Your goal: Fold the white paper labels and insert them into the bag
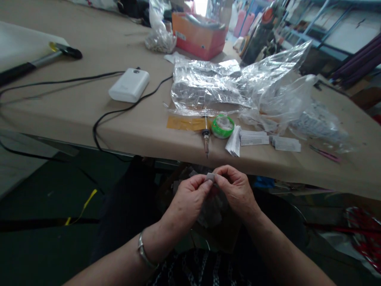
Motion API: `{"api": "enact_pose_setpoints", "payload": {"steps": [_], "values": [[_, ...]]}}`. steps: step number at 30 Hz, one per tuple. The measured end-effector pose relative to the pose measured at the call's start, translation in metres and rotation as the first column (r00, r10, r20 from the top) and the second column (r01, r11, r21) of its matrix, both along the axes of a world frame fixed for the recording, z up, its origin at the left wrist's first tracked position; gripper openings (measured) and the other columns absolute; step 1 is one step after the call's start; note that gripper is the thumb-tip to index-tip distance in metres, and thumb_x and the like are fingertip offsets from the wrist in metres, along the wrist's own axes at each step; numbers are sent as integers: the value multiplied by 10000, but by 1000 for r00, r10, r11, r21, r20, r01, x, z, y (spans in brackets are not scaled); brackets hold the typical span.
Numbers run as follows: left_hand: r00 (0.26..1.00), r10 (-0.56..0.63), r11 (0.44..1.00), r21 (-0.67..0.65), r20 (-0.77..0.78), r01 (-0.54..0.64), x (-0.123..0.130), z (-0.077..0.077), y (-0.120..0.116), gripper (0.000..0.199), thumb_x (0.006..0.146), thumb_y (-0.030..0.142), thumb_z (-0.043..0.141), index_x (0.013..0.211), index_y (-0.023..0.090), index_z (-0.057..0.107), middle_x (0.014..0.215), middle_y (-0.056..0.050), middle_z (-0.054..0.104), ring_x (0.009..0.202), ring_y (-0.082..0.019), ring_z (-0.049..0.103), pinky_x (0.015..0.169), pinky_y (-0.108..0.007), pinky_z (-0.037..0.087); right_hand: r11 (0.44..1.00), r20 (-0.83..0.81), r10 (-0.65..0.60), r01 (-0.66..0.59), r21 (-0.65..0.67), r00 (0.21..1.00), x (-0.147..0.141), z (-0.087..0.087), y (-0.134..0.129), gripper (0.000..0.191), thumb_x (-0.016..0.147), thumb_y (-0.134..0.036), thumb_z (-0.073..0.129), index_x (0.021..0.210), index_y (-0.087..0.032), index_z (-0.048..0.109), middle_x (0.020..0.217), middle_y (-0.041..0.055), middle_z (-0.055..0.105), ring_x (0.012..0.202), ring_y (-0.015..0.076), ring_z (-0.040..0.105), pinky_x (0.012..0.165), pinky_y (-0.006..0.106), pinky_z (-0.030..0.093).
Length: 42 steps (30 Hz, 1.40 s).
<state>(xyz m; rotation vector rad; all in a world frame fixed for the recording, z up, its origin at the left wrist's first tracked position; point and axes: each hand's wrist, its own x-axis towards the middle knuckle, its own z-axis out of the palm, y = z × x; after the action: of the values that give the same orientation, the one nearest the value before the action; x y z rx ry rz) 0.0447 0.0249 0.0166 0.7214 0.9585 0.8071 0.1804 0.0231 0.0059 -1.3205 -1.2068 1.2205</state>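
Between both hands, just in front of the table edge, is a small whitish-grey tag-like piece. My left hand pinches it from the left with thumb and forefinger. On its right side, my right hand grips it between thumb and bent fingers. Whether the piece is paper or cloth I cannot tell. Beyond the hands, a pen-shaped tool with a metal tip lies on the table, pointing toward me. Stacks of white printed labels rest to the right of a green tape roll.
Crumpled clear plastic bags spread over the table. A white power bank and black cable lie left, a hammer farther left. Pink-handled tweezers lie right, an orange box stands behind. Below my hands are whitish scraps.
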Motion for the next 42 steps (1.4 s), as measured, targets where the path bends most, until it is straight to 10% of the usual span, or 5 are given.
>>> {"api": "enact_pose_setpoints", "payload": {"steps": [18, 42], "values": [[846, 280, 787, 613, -453, 68, -15, -2, 35, 138, 828, 224, 565, 774, 176, 682, 681, 0, 677, 617, -120, 585, 594, -189, 420, 968, 316, -43, -38, 246, 948, -6, 0, 30, 106, 827, -255, 556, 772, -172, 592, 680, -28, 553, 606, 100, 480, 575, 214, 389], [796, 345, 723, 681, -498, 113, -12, -6, 45, 150, 848, 212, 544, 787, 165, 673, 704, 8, 671, 632, -102, 584, 618, -184, 430, 948, 331, -101, -10, 319, 938, -6, -3, 39, 94, 838, -224, 555, 759, -178, 576, 652, -45, 529, 598, 91, 478, 574, 199, 393]]}}
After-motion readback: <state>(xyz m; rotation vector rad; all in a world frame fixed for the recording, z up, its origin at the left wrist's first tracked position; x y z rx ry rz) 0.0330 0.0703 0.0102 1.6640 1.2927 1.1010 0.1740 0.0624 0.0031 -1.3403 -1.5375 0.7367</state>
